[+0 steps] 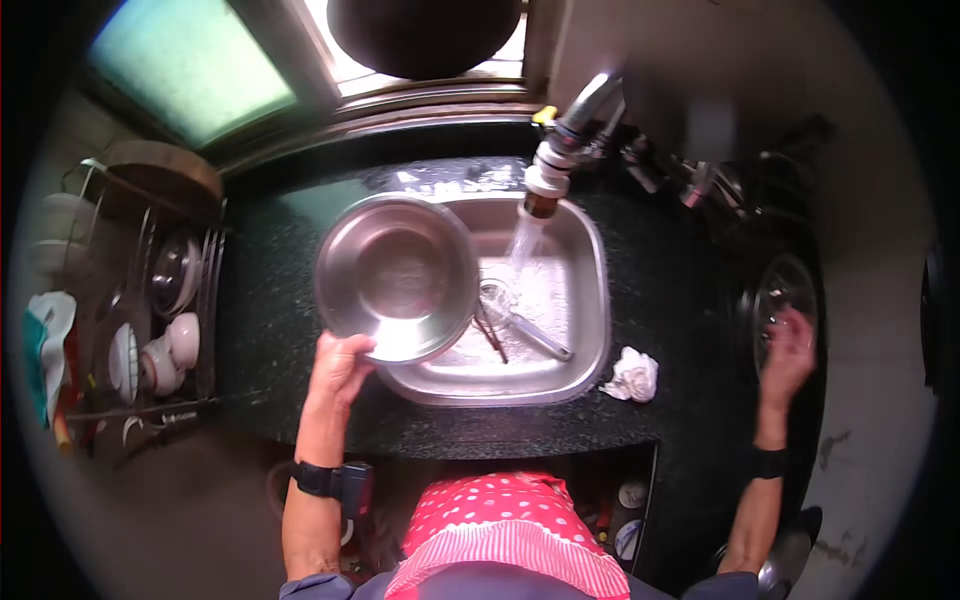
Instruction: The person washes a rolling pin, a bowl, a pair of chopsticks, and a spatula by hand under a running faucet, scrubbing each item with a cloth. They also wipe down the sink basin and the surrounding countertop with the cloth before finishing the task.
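Note:
My left hand (341, 366) grips the near rim of a wide stainless steel bowl (400, 275), thumb on the inside. The bowl looks empty and overlaps the left part of the sink (593, 300). On the far right, my right hand (790, 348) has its fingers closed at the middle of a round glass lid (785, 283); the knob itself is hard to make out. In the sink lie a utensil with a grey handle (540, 337) and a thin dark brown piece (493, 342). Water runs from the tap (545, 180) onto them.
A crumpled white cloth (633, 375) lies right of the sink on the dark counter (270, 330). To the left, a wire dish rack (212, 300) holds bowls, lids and a round wooden board (165, 170). A window (190, 65) is behind.

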A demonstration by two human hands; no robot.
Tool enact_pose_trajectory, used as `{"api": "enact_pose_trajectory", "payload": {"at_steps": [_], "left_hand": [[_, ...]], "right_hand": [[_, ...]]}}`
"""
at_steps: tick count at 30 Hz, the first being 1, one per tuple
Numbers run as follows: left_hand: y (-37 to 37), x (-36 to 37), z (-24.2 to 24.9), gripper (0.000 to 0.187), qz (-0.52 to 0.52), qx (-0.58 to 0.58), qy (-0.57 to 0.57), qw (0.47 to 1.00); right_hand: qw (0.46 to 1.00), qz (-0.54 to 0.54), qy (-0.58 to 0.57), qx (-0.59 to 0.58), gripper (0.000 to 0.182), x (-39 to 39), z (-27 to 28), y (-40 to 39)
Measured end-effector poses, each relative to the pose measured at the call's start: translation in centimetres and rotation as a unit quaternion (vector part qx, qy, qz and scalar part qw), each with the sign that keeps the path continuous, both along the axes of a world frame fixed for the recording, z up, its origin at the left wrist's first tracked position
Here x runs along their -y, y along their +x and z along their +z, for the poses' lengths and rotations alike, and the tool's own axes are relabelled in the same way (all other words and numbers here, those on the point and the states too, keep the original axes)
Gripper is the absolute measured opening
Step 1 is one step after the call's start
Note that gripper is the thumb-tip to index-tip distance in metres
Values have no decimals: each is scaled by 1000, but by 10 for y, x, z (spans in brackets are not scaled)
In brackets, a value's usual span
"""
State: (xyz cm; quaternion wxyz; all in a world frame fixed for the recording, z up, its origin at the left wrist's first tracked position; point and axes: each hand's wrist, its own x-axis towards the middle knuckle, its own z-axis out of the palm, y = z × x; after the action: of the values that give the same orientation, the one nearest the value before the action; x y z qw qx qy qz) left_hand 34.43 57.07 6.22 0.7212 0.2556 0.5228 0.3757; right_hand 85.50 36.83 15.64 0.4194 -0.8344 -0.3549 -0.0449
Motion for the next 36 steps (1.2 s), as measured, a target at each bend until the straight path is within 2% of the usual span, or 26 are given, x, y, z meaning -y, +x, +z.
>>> {"api": "enact_pose_trajectory", "payload": {"at_steps": [1, 2, 3, 4, 6, 7, 8, 9, 12, 17, 19, 20, 22, 25, 27, 28, 30, 31, 32, 34, 35, 36], "left_hand": [[23, -1, -14, 48, -10, -25, -22, 999], [53, -1, -26, 50, -18, -51, -41, 998], [77, 1, -24, 47, -24, -69, -39, 997], [95, 3, -20, 45, -28, -89, -37, 995], [118, 8, -22, 34, -44, -51, -4, 998], [122, 8, -44, 34, -28, -47, 13, 998], [127, 8, -36, 40, -16, -55, 7, 998], [128, 9, -32, 42, -8, -71, 10, 997], [124, 7, -36, 47, -8, -75, 11, 997], [120, 7, -33, 51, -18, -4, 6, 1000], [117, 9, -47, 58, -61, 66, -14, 996], [117, 11, -45, 58, -60, 66, -16, 996], [120, 18, -38, 59, -76, 106, -7, 991], [124, 26, -41, 56, -74, 144, -13, 987], [127, 30, -43, 56, -72, 164, -7, 984], [130, 32, -45, 55, -59, 173, -1, 983], [132, 34, -52, 54, -42, 181, 5, 982], [132, 35, -57, 53, -41, 192, -11, 980], [133, 36, -61, 53, -38, 204, -28, 978], [132, 44, -72, 46, -16, 214, -51, 975], [130, 47, -87, 43, -5, 243, -53, 968], [127, 48, -107, 40, 5, 271, -54, 961]], "right_hand": [[983, 169, -65, 40, 16, -26, -3, -76], [970, 204, -123, -49, 20, -31, -4, -101], [956, 263, -122, -43, 26, -32, -26, -112], [938, 306, -159, 34, 32, -32, -38, -121], [907, 303, -291, 36, 49, -26, -61, -135], [895, 306, -321, 50, 54, -23, -67, -139], [881, 310, -351, 63, 60, -20, -72, -142], [879, 317, -350, 60, 66, -17, -78, -143], [876, 301, -361, 110, 67, -15, -75, -149], [880, 308, -343, 111, 57, -4, -107, -134], [905, 306, -296, 4, 50, -14, -105, -137], [904, 306, -298, 3, 50, -28, -95, -145], [940, 287, -149, -109, 42, -68, -71, -173], [932, 336, -108, -79, 34, -120, -72, -188], [908, 401, -86, 83, 31, -146, -102, -188], [907, 403, -86, 84, 31, -149, -113, -191], [840, 416, -234, 257, 28, -152, -134, -201], [854, 395, -226, 252, 28, -143, -145, -212], [866, 407, -225, 184, 28, -135, -151, -221], [876, 434, -208, -26, 31, -128, -161, -239], [874, 437, -211, -28, 31, -131, -154, -251], [870, 452, -127, -149, 31, -136, -140, -263]]}}
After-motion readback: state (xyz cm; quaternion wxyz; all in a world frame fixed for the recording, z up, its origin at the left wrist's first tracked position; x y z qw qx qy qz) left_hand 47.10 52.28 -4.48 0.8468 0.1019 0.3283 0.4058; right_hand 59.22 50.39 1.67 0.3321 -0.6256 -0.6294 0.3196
